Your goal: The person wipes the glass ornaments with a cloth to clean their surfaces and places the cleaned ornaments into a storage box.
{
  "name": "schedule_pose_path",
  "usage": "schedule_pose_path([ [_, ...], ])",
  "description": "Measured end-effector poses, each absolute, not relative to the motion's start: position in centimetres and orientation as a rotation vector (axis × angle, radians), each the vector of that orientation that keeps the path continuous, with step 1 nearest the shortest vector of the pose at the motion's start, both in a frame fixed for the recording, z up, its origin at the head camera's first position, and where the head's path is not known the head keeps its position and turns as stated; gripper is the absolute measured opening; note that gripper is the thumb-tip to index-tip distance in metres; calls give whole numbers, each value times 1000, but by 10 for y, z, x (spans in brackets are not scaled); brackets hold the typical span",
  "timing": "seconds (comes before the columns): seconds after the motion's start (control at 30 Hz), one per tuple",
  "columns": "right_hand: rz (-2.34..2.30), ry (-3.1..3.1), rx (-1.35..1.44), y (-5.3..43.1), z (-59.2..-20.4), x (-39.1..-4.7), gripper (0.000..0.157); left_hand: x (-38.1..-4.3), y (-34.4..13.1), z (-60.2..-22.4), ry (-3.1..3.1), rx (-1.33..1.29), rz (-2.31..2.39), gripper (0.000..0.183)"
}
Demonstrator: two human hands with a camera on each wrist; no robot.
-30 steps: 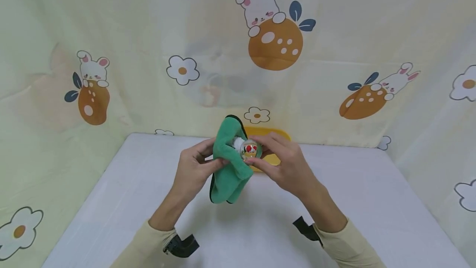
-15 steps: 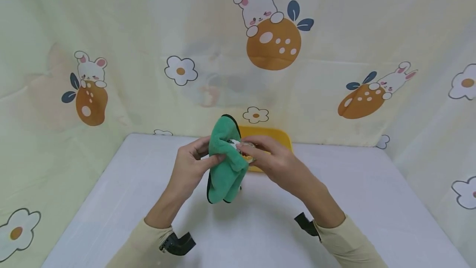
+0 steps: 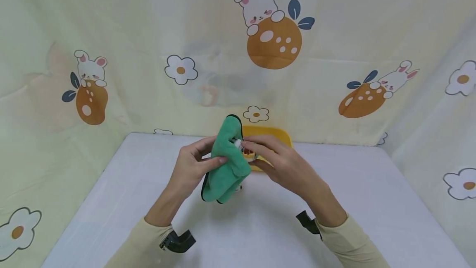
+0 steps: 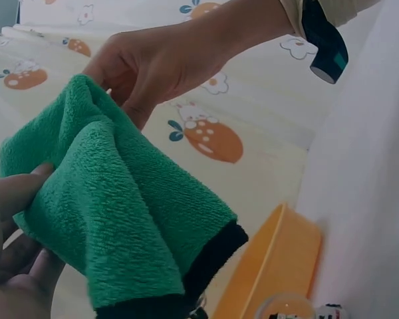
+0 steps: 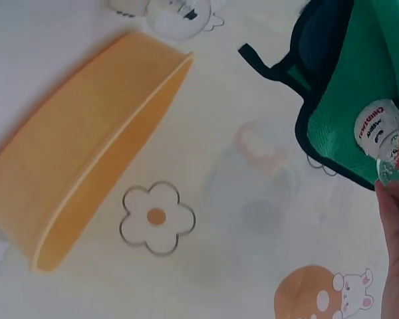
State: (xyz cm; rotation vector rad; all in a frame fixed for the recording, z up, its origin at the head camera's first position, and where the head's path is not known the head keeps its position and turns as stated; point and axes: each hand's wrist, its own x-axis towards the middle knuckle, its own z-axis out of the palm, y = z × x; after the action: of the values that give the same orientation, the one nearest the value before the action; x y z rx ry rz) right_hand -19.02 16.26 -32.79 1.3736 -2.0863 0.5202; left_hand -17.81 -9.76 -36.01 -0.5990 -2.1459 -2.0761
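Note:
My left hand [image 3: 189,168] grips a folded green towel [image 3: 227,168] with dark edging, thumb in front. My right hand [image 3: 286,164] pinches a small snow globe [image 3: 248,152] by its clear dome, and the fingers cover part of it. Its white base [image 5: 378,127], lettered "Merry Christmas", lies against the towel in the right wrist view. Both hands are raised above the table. In the left wrist view the towel [image 4: 113,199] hangs from the fingers and hides the globe.
A yellow plastic basin [image 3: 277,132] stands at the back of the white table [image 3: 334,202], behind the right hand. A second snow globe [image 5: 179,14] stands near the basin, mostly hidden by the towel in the head view. A patterned curtain [image 3: 208,32] hangs behind and at the sides.
My right fingers have shifted over the dome, covering more of the globe. The towel moved slightly left, then tilted, its lower end swinging left. The second globe now peeks out below it.

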Motion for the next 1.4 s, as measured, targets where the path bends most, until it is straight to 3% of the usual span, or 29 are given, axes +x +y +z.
schedule_pose_path([
  [0.33,1023,-2113,1172,157,-331,-189,47,-175,-97,-362,-2116,-659,-2016,50],
  [0.47,1112,-2122,1126,157,-324,-186,47,-174,-95,-365,-2077,-684,-2043,49],
  [0.83,950,-2163,1298,161,-313,-181,64,-177,-96,-365,-2054,-602,-2098,41],
  [1.1,880,-2043,1559,160,-316,-189,46,-177,-96,-363,-2071,-528,-2170,40],
  [1.4,717,-2131,1436,159,-315,-182,52,-180,-99,-362,-2077,-571,-2148,40],
])
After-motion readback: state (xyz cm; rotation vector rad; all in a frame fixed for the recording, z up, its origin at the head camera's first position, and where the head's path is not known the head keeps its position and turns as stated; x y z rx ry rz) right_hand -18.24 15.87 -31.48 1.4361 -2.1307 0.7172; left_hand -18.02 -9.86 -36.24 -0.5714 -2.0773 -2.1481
